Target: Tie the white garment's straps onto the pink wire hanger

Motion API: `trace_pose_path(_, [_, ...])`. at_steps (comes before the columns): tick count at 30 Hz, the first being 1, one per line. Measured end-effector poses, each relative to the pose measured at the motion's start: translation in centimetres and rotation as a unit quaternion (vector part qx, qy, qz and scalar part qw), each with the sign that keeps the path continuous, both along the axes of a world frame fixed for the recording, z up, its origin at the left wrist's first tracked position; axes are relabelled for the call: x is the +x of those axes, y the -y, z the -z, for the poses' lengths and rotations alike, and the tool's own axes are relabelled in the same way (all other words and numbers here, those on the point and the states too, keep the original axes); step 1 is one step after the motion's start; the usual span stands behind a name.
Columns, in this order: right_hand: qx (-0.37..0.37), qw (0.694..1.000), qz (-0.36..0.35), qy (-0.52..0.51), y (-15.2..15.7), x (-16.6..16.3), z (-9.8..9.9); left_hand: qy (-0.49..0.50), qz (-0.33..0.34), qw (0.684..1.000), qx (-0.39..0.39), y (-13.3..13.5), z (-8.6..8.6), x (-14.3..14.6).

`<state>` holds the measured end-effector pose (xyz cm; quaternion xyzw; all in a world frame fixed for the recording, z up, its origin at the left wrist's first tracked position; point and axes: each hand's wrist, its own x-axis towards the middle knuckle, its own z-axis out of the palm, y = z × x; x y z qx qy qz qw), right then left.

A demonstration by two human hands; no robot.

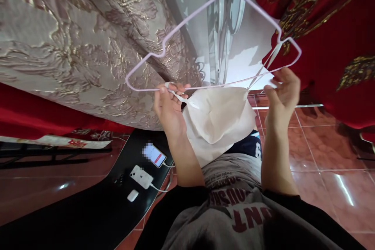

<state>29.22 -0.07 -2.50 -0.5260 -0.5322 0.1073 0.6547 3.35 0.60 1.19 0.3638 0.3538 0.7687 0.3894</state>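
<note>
A pale pink wire hanger [205, 15] hangs in front of me, hook at the top. A cream garment with thin straps [218, 119] dangles below its bottom bar. My left hand [170, 105] pinches the garment's left strap at the hanger's lower bar, fingers closed. My right hand [283, 90] grips the right strap near the hanger's right shoulder, where that strap runs up over the wire.
A beige and gold brocade curtain [82, 43] fills the left. Red and gold fabric [331, 35] hangs at the right. Below left, a black table [88, 211] carries two phones [146, 166] on cables and a white earbud case [133, 195]. The floor is glossy red tile [328, 172].
</note>
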Motion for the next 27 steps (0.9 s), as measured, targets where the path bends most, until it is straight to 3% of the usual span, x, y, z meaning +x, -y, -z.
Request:
trace_pose_path(3, [-0.118,0.981,-0.151,-0.042,-0.1,0.3,0.5,-0.006,-0.011,1.0,-0.001,-0.3,0.4,0.0])
trace_pose_path(5, [-0.145,0.973,-0.174,-0.051,0.0,-0.4,0.2,-0.02,-0.017,1.0,-0.01,-0.3,0.6,0.1])
trace_pose_path(13, [-0.036,0.989,-0.133,-0.056,0.0,-1.4,-3.2,-0.017,-0.028,0.999,0.004,-0.2,0.3,0.2])
trace_pose_path(19, [0.013,0.985,-0.17,-0.014,-0.9,-1.6,-6.5,0.049,-0.023,0.998,0.019,-0.3,-0.3,0.7])
trace_pose_path(23, [0.151,0.984,-0.087,0.028,-3.1,-0.9,-8.6,0.06,-0.008,0.998,0.015,-0.2,-0.6,0.8])
trace_pose_path(27, [0.347,0.938,-0.002,-0.024,-6.4,0.8,-8.4,0.071,0.029,0.997,0.006,-0.1,-0.4,0.9])
